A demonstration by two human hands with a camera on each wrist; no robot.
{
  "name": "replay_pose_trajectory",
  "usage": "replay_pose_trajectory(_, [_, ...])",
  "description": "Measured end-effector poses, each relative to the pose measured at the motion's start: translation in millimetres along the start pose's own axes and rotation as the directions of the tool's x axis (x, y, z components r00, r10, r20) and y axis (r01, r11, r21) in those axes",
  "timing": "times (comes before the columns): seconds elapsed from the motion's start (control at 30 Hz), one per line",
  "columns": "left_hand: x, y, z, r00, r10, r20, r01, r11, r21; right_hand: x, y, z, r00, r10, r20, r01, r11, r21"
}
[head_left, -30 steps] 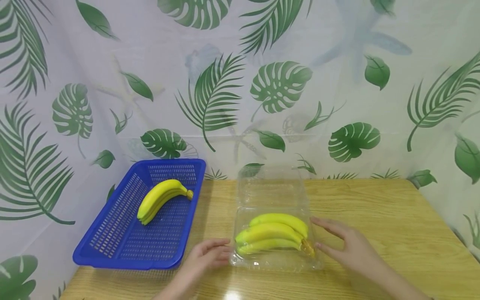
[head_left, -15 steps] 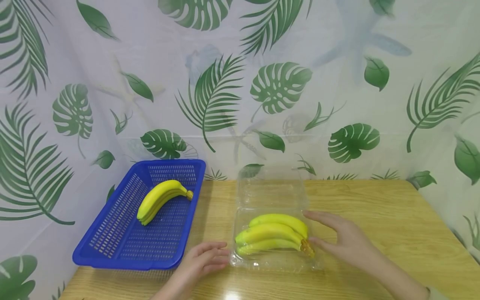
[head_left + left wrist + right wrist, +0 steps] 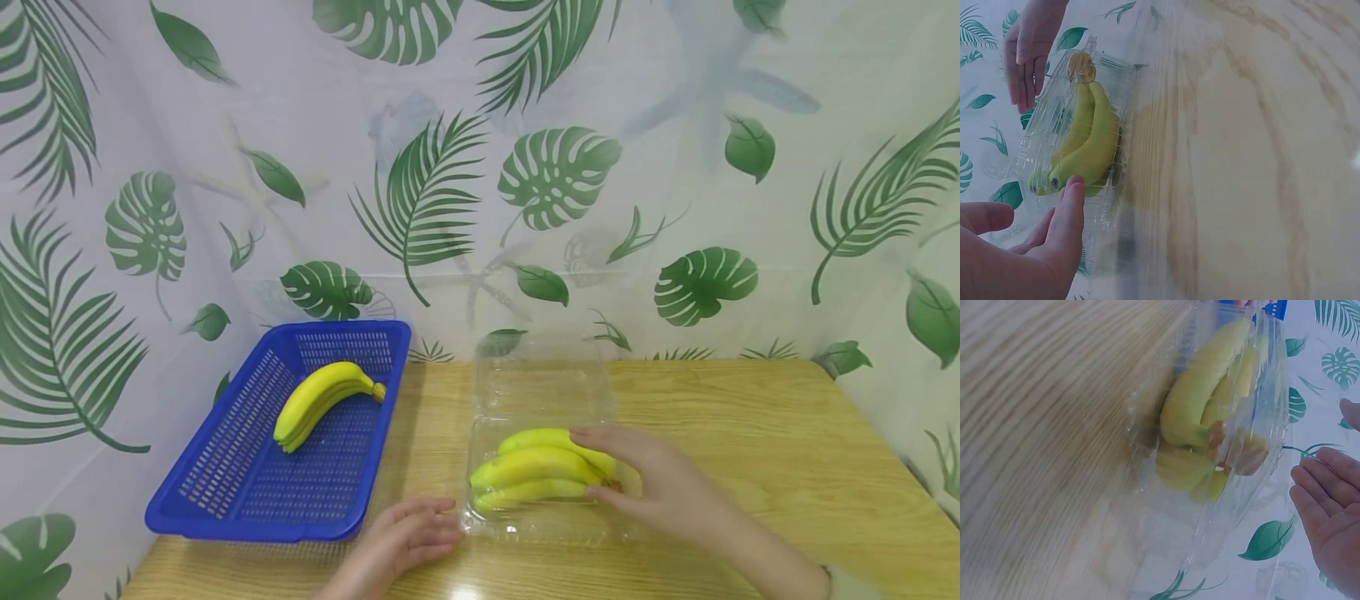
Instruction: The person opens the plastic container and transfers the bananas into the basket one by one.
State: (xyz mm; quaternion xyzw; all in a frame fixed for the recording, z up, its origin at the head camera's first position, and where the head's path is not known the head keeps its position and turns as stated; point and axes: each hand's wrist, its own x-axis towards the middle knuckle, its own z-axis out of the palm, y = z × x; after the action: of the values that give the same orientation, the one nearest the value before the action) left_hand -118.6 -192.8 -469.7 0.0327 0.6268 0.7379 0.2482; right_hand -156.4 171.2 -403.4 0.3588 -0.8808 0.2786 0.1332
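Note:
A clear plastic clamshell box (image 3: 551, 531) stands on the wooden table with its lid (image 3: 543, 375) open at the back. A bunch of yellow bananas (image 3: 534, 467) lies in it. My right hand (image 3: 652, 487) reaches over the stem end of the bunch with fingers stretched out; the right wrist view shows that hand (image 3: 1329, 519) flat and just apart from the box wall (image 3: 1222, 525) and the bananas (image 3: 1204, 412). My left hand (image 3: 408, 533) lies open at the box's left edge, and its fingertips (image 3: 1072, 187) touch the plastic beside the bananas (image 3: 1088, 144).
A blue perforated basket (image 3: 247, 529) sits at the left with a second banana bunch (image 3: 322, 396) in it. A leaf-print curtain (image 3: 675, 167) hangs close behind the table (image 3: 750, 433). Bare wood lies to the right of the box.
My right hand has slid left from beside the box to over the stem end of the bananas. The left hand has stayed at the box's left edge.

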Motion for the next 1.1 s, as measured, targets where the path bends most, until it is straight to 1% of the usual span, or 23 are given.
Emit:
replay_pose_trajectory(0.1, [0.2,-2.9,0.0,1.0,-0.011,0.017,0.011,1.0,-0.027,2,-6,1,0.999,-0.037,-0.002,0.037,0.999,-0.015])
replay_pose_trajectory(0.23, [0.6,-6.7,0.0,0.999,-0.01,0.041,0.012,0.998,-0.054,5,-10,6,0.995,-0.101,-0.024,0.1,0.994,-0.054])
replay_pose_trajectory(0.33, [0.2,-8.6,1.0,0.999,-0.016,0.04,0.018,0.998,-0.061,7,-12,10,0.986,-0.162,-0.038,0.159,0.984,-0.074])
replay_pose_trajectory(0.43, [0.0,-9.9,2.7,0.999,-0.036,0.021,0.038,0.997,-0.072,8,-14,14,0.978,-0.205,-0.036,0.202,0.975,-0.088])
replay_pose_trajectory(0.5, [-0.2,-10.9,3.6,0.999,-0.046,0.013,0.047,0.996,-0.076,9,-16,17,0.975,-0.221,-0.029,0.218,0.972,-0.091])
replay_pose_trajectory(0.63, [-0.3,-12.9,4.7,0.999,-0.038,0.017,0.039,0.996,-0.08,9,-21,23,0.968,-0.25,-0.019,0.248,0.966,-0.077])
replay_pose_trajectory(0.77, [0.1,-15.2,6.5,0.999,-0.033,0.028,0.035,0.995,-0.098,11,-26,27,0.969,-0.245,0.002,0.245,0.968,-0.048])
replay_pose_trajectory(0.9, [0.6,-16.3,9.2,0.998,-0.053,0.021,0.055,0.991,-0.122,12,-31,31,0.97,-0.243,0.02,0.243,0.97,-0.025])
replay_pose_trajectory(1.1, [1.8,-15.0,12.2,0.997,-0.078,0.016,0.08,0.987,-0.137,14,-36,39,0.958,-0.286,0.002,0.286,0.958,-0.02])
